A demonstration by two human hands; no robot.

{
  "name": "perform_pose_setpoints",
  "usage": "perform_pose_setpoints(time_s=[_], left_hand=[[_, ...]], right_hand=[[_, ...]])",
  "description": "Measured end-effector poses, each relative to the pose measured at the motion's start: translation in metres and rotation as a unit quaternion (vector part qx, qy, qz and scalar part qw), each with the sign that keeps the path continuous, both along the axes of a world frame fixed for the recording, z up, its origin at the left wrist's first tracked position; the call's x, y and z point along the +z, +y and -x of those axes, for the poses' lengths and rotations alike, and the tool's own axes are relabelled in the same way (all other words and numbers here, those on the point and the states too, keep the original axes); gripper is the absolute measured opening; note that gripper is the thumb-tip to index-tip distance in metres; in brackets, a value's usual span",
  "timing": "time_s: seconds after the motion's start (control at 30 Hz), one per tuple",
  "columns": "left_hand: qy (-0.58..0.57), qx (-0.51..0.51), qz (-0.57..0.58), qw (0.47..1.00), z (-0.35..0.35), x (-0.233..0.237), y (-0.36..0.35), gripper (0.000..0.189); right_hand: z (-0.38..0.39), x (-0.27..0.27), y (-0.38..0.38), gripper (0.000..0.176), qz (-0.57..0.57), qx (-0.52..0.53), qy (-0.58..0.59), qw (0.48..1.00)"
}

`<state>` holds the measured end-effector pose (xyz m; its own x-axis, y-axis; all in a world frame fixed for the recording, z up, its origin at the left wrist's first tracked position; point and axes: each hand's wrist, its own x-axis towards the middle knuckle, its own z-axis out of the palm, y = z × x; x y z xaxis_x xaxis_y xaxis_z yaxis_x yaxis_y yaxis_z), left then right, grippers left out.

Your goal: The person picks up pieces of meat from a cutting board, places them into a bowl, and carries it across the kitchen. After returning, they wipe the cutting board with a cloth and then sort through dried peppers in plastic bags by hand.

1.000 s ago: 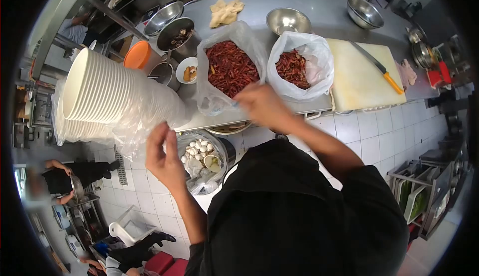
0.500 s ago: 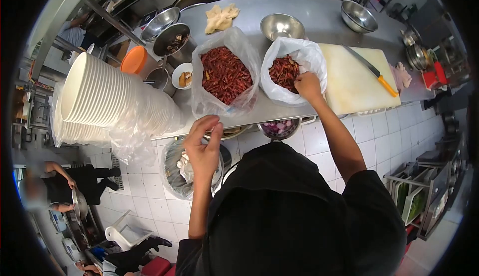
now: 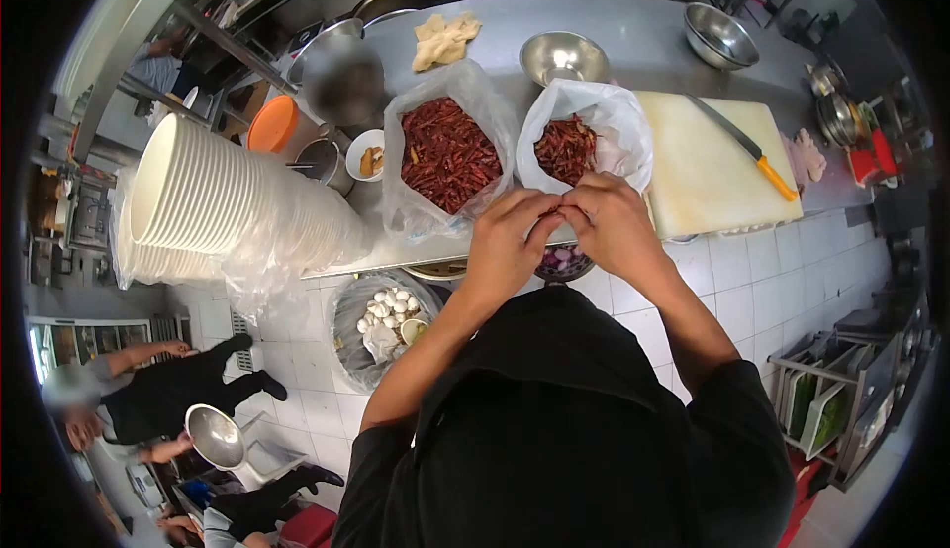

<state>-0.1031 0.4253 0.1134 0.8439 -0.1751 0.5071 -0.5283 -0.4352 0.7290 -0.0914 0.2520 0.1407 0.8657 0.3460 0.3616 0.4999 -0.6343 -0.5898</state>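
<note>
My left hand (image 3: 507,243) and my right hand (image 3: 616,228) meet fingertip to fingertip at the counter's front edge. Between them they pinch a dried red chili, mostly hidden by the fingers. Just beyond my right hand stands an open white plastic bag (image 3: 631,130) partly filled with dried red chilies (image 3: 564,150). A larger clear plastic bag (image 3: 401,132), fuller of dried chilies (image 3: 447,157), stands beyond my left hand. Below my hands, a bowl of purple-and-white pieces (image 3: 564,261) is partly covered.
To the right, a knife (image 3: 737,137) lies on a white cutting board (image 3: 693,177). A steel bowl (image 3: 564,57) sits behind the bags. Stacked white tubs (image 3: 213,192) stand left. A lined bin (image 3: 341,335) holds white bulbs. At left, a person (image 3: 163,390) holds a metal bowl (image 3: 215,436).
My right hand has come out of the white bag toward me. My left hand has moved right to meet it. The person at left has moved and swung the metal bowl lower.
</note>
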Motion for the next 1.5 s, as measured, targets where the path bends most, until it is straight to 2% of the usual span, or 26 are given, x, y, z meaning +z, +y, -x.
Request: perform_pose_setpoints(time_s=[0.2, 0.23, 0.33, 0.43, 0.47, 0.53, 0.57, 0.63, 0.73, 0.77, 0.83, 0.87, 0.93, 0.97, 1.03, 1.13, 1.2, 1.23, 1.3, 1.33, 1.37, 1.43, 1.5], left_hand=[[0.168, -0.032, 0.103, 0.98, 0.011, -0.001, 0.007, 0.016], [0.201, -0.038, 0.124, 0.971, 0.013, 0.0, 0.009, 0.015], [0.381, -0.092, 0.249, 0.886, 0.013, 0.012, 0.021, 0.015], [0.395, -0.139, 0.31, 0.853, 0.009, 0.003, 0.029, 0.016], [0.373, -0.122, 0.282, 0.875, 0.005, 0.003, 0.03, 0.014], [0.326, -0.086, 0.224, 0.914, -0.006, 0.005, 0.035, 0.01], [0.257, -0.049, 0.158, 0.952, -0.019, 0.002, 0.039, 0.011], [0.115, 0.031, 0.019, 0.993, -0.05, -0.012, 0.054, 0.014], [0.005, 0.134, -0.058, 0.989, -0.069, -0.022, 0.08, 0.017], [-0.014, 0.158, -0.052, 0.986, -0.07, -0.023, 0.093, 0.017], [-0.042, 0.201, -0.042, 0.978, -0.056, 0.006, 0.111, 0.016], [-0.04, 0.21, -0.011, 0.977, -0.049, 0.023, 0.12, 0.015], [-0.051, 0.215, 0.046, 0.974, -0.036, 0.059, 0.127, 0.015], [-0.063, 0.212, 0.071, 0.973, -0.03, 0.074, 0.127, 0.015], [-0.069, 0.189, 0.101, 0.974, -0.02, 0.1, 0.121, 0.015], [-0.072, 0.199, 0.081, 0.974, -0.001, 0.104, 0.131, 0.016], [-0.059, 0.226, 0.058, 0.971, 0.019, 0.091, 0.145, 0.017], [-0.031, 0.248, 0.079, 0.965, 0.029, 0.081, 0.154, 0.017], [0.027, 0.292, 0.118, 0.949, 0.051, 0.058, 0.169, 0.017], [0.048, 0.3, 0.134, 0.943, 0.061, 0.047, 0.171, 0.017], [0.069, 0.306, 0.151, 0.938, 0.068, 0.037, 0.173, 0.017], [0.101, 0.296, 0.184, 0.932, 0.076, 0.02, 0.171, 0.017], [0.118, 0.275, 0.173, 0.938, 0.075, 0.016, 0.158, 0.016]], right_hand=[[0.005, -0.003, -0.006, 0.006, -0.08, 0.059, 0.046, 0.994], [0.003, -0.002, -0.007, 0.005, -0.11, 0.076, 0.104, 0.986], [-0.003, 0.001, -0.015, 0.004, -0.205, 0.139, 0.267, 0.931], [-0.013, -0.007, -0.02, 0.007, -0.255, 0.202, 0.32, 0.889], [-0.014, -0.011, -0.02, 0.007, -0.274, 0.196, 0.354, 0.872], [-0.013, -0.014, -0.017, 0.009, -0.332, 0.119, 0.336, 0.873], [-0.012, -0.015, -0.014, 0.009, -0.359, 0.082, 0.328, 0.87], [-0.012, -0.019, -0.01, 0.011, -0.374, 0.018, 0.293, 0.88], [-0.013, -0.023, 0.0, 0.012, -0.392, -0.055, 0.255, 0.882], [-0.014, -0.024, 0.008, 0.011, -0.401, -0.052, 0.229, 0.886], [-0.008, -0.033, 0.029, 0.011, -0.42, -0.055, 0.185, 0.887], [-0.004, -0.039, 0.045, 0.011, -0.397, -0.027, 0.146, 0.905], [0.015, -0.037, 0.092, 0.014, -0.366, 0.044, 0.161, 0.916], [0.024, -0.042, 0.118, 0.019, -0.318, 0.12, 0.18, 0.923], [0.043, -0.083, 0.175, 0.023, -0.215, 0.259, 0.069, 0.939], [0.045, -0.074, 0.178, 0.027, -0.019, 0.361, 0.136, 0.922], [0.031, -0.068, 0.152, 0.025, -0.052, 0.254, 0.168, 0.951], [0.012, -0.063, 0.13, 0.022, -0.04, 0.233, 0.173, 0.956], [-0.019, -0.06, 0.08, 0.019, -0.134, 0.095, 0.108, 0.98], [-0.039, -0.06, 0.055, 0.018, -0.079, 0.015, 0.124, 0.989], [-0.061, -0.078, 0.034, 0.017, -0.021, -0.065, 0.074, 0.995], [-0.098, -0.098, 0.001, 0.02, 0.047, -0.117, 0.014, 0.992], [-0.123, -0.108, -0.011, 0.026, 0.078, -0.111, 0.037, 0.99]])
